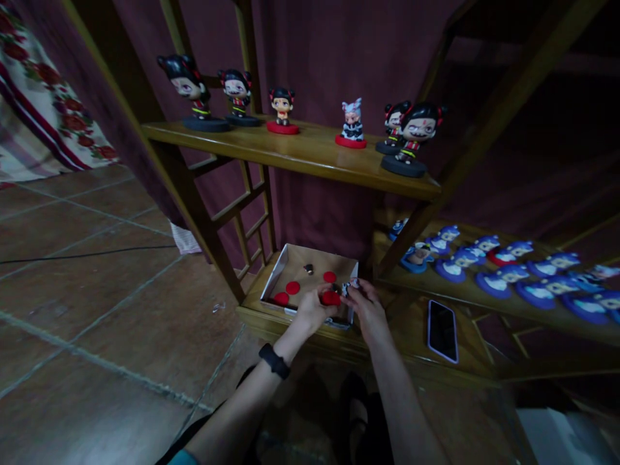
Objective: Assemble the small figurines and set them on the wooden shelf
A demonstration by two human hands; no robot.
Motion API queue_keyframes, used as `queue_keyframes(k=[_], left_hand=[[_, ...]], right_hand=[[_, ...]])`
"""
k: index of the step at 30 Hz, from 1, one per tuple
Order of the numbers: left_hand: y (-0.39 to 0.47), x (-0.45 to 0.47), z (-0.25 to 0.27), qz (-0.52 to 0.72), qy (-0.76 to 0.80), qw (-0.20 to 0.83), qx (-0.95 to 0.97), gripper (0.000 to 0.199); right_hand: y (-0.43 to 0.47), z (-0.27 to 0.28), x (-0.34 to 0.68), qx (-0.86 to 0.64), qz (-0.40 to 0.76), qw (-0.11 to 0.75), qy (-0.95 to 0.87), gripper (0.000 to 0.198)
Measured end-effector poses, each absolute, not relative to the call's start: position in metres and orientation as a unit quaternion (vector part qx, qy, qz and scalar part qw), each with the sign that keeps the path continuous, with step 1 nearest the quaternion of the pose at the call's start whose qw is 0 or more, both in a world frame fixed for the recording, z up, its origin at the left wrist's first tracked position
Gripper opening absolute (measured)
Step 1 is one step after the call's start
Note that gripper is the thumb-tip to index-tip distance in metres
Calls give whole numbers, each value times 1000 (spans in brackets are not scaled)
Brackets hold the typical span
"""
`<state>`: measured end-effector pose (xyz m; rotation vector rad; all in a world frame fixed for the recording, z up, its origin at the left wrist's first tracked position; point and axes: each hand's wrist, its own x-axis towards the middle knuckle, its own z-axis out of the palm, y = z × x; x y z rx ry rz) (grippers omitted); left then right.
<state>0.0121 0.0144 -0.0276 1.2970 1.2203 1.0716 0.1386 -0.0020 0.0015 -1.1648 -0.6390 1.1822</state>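
Over a shallow cardboard box (317,255) on the low shelf, both of my hands are close together. My left hand (312,310), with a black band on its wrist, pinches a red round base (331,298). In my right hand (365,300) is a small black-and-white figurine (349,286), gripped between thumb and fingers just right of the base; the two look apart. Inside the box lie several loose red discs (292,288) and a small dark figurine piece (309,268). My fingers hide part of the box's right side.
Several figurines on round bases, among them a red-based one (282,110), stand along the wooden shelf (310,155) above. Blue-and-white figurines (501,278) crowd the right shelf. A phone (442,330) lies right of my hands. A wooden post (188,181) rises at left.
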Motion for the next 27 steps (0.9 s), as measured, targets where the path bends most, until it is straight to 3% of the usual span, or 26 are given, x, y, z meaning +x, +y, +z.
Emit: queue_keyframes(k=[5, 10, 15, 20, 27], left_hand=[[14, 11, -19, 398, 544, 401, 620, 51], [15, 10, -18, 385, 529, 378, 655, 52], [19, 10, -27, 436, 473, 476, 600, 58], [17, 11, -28, 496, 416, 577, 499, 46], [13, 5, -16, 486, 389, 670, 405, 48]], right_hand=[[-2, -6, 137, -520, 512, 589, -348, 34], [0, -8, 133, -539, 469, 556, -425, 34], [-1, -6, 131, -538, 453, 550, -450, 31], [0, -10, 132, -538, 446, 546, -462, 31], [2, -11, 136, -548, 420, 529, -494, 30]])
